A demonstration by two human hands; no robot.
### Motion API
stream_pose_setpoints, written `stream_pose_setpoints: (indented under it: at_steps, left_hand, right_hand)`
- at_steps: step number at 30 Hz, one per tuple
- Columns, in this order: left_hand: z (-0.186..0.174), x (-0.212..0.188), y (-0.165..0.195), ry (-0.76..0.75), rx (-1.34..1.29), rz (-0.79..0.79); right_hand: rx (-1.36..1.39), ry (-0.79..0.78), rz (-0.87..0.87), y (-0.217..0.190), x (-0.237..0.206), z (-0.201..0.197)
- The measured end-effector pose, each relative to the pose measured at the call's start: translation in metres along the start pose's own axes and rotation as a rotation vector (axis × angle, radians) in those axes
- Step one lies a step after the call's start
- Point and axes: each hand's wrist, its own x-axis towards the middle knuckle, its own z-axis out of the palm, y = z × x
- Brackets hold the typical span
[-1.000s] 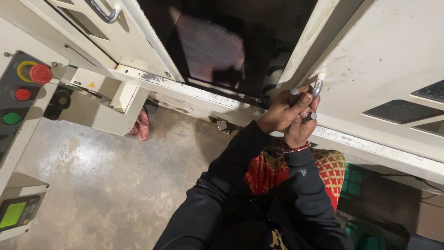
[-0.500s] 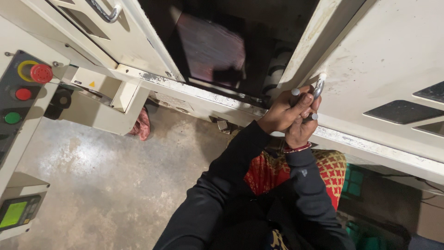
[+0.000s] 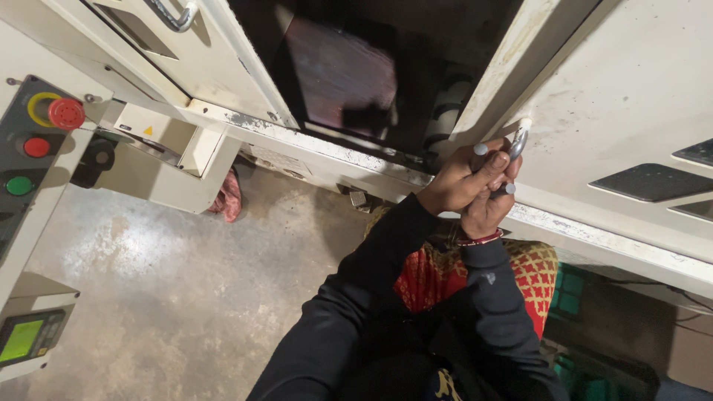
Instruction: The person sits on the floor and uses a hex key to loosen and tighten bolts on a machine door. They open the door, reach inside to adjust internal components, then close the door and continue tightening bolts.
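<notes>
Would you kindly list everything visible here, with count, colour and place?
door handle: one, silver metal, on the right-hand machine door, clasped by both hands
right machine door: one, cream, scuffed, upper right
left machine door: one, cream, upper left, with its own metal handle
machine opening: one, dark, between the doors
control panel: one, grey, far left, carrying a red mushroom button, a red button and a green button
small screen: one, green, lower left
floor: grey concrete, below
cloth: one, reddish, on the floor under the machine
left hand: one, grip closed on the door handle
right hand: one, grip closed on the door handle
sleeves: two, black
</notes>
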Motion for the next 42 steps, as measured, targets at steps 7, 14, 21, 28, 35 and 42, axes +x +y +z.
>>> stream_pose_setpoints:
  at_steps: [7, 14, 21, 28, 35, 42]
  left_hand:
    - [0.000, -0.001, -0.005, -0.005, -0.034, 0.004]
    - [0.002, 0.001, -0.004, -0.003, -0.048, 0.012]
    - [0.002, -0.001, -0.004, 0.011, -0.045, 0.013]
    - [0.002, -0.001, -0.006, 0.017, -0.047, 0.026]
    - [0.002, -0.002, -0.005, -0.002, -0.078, 0.027]
    - [0.003, -0.002, -0.007, -0.005, -0.071, 0.021]
  right_hand:
    - [0.072, -0.012, -0.077, 0.016, -0.002, -0.004]
    - [-0.032, -0.009, -0.070, 0.017, -0.003, -0.008]
    - [-0.017, 0.004, -0.040, 0.000, 0.000, -0.001]
    - [0.003, -0.011, -0.061, 0.010, -0.001, -0.005]
    - [0.011, -0.007, -0.095, 0.008, -0.001, -0.003]
    - [-0.087, -0.031, -0.053, -0.007, 0.003, -0.002]
